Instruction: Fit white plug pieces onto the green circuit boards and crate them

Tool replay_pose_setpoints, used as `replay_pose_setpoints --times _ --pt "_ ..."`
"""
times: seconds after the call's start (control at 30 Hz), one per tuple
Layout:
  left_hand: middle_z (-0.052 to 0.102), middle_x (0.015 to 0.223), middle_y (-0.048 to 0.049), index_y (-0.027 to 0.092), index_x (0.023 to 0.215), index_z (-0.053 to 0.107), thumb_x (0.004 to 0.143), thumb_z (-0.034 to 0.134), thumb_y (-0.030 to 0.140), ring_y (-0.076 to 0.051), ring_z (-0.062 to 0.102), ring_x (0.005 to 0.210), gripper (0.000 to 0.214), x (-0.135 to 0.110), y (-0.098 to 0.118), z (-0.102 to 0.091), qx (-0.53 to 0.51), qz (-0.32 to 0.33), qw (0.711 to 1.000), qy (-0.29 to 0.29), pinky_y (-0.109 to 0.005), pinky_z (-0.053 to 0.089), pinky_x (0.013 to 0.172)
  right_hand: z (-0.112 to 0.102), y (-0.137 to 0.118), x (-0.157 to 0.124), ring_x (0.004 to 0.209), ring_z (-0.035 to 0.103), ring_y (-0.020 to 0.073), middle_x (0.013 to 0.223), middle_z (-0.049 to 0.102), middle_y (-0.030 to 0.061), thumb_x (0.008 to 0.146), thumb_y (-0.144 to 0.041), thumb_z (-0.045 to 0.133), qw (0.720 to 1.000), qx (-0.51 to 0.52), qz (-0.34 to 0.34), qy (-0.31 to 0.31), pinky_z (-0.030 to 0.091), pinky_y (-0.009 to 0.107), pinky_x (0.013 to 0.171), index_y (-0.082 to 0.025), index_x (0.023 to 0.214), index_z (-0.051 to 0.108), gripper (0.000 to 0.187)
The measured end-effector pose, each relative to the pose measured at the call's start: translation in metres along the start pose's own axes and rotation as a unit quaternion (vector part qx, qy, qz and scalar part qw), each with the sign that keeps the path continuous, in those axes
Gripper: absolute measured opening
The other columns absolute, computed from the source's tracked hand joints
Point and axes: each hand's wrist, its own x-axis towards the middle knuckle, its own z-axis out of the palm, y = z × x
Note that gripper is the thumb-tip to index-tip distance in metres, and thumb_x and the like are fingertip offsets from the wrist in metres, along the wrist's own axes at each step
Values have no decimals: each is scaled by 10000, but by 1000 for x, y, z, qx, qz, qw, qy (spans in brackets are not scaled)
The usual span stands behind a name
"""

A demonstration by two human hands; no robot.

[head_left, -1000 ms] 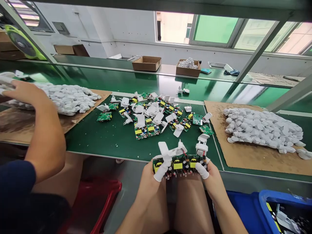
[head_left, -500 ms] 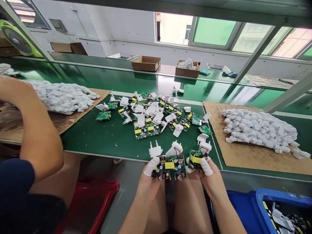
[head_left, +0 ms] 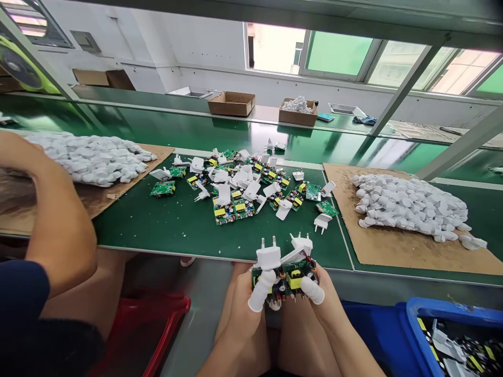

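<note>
A green circuit board piece [head_left: 286,283] with yellow transformers is held low at the table's front edge, gripped from both sides. My left hand [head_left: 245,301] pinches its left end, thumb in a white finger cot on top. On the right end presses the white-capped thumb of my right hand [head_left: 320,296]. The fingers below are mostly hidden. Two white plug housings, one at the left [head_left: 269,256] and one at the right [head_left: 302,243], stand at the board's far edge, prongs pointing away. A loose white plug [head_left: 322,222] lies on the table beyond my right hand.
Boards with plugs lie in a heap [head_left: 239,183] on the green table [head_left: 133,225]. White pieces are piled on cardboard at left [head_left: 98,157] and right [head_left: 412,207]. A blue bin [head_left: 412,319] holds boards; a red bin [head_left: 168,314] and another person's arm [head_left: 65,220] are left.
My hands have come together. My right hand, which held a separate board with a plug, now grips the right end of the left hand's piece; that separate board is no longer visible.
</note>
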Motion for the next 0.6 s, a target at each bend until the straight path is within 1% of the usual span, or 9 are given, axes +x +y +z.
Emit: replay_pose_setpoints --times 0.07,0.1,0.2,0.3,0.4,0.5,0.53,0.6 --pt "592 666 -72 75 750 610 668 534 503 -156 516 605 442 -2 1 -1 0 0 999 -34 -222 407 519 0 5 -2 879 536 244 905 590 84 594 -500 654 999 24 14 33 428 373 796 -181 911 561 459" --pt "595 686 -73 78 777 606 674 530 500 -148 509 590 441 -3 2 -1 -4 -7 999 -42 -218 396 502 1 7 -3 830 551 234 861 596 74 584 -498 662 998 37 21 52 446 359 759 -186 873 566 436" --pt "591 667 -66 94 799 600 671 538 496 -146 509 549 427 -4 2 2 -42 -40 997 -40 -218 376 455 3 10 -4 693 564 199 774 597 48 561 -473 687 992 80 38 89 471 312 643 -205 799 569 378" --pt "581 617 -59 102 739 604 625 591 479 -166 528 560 394 -3 1 8 -85 -58 994 -26 -222 381 440 6 10 -4 630 553 182 727 592 37 531 -451 709 988 106 49 98 464 281 564 -209 779 571 374" --pt "549 524 -43 106 681 598 593 587 500 -139 496 461 404 2 1 12 -174 -109 979 -13 -216 357 375 11 11 -5 634 551 185 691 584 39 551 -517 664 984 141 76 85 459 278 535 -196 775 573 403" --pt "497 449 -16 119 631 566 613 535 521 -92 400 320 404 5 3 5 -262 -157 952 -26 -202 278 289 12 9 -6 651 556 197 710 586 60 606 -565 596 979 175 96 43 460 303 533 -174 839 564 457" --pt "489 442 -11 124 613 551 624 529 514 -86 384 304 390 6 4 0 -273 -159 948 -34 -199 262 281 10 6 -6 644 556 199 715 587 66 608 -563 596 980 176 91 30 457 306 524 -167 862 558 473" --pt "479 437 -10 130 570 515 641 521 507 -87 388 309 384 10 6 -11 -267 -140 952 -49 -199 265 293 1 -5 -4 631 556 199 727 589 77 594 -548 619 985 155 72 13 449 306 511 -154 876 550 489"
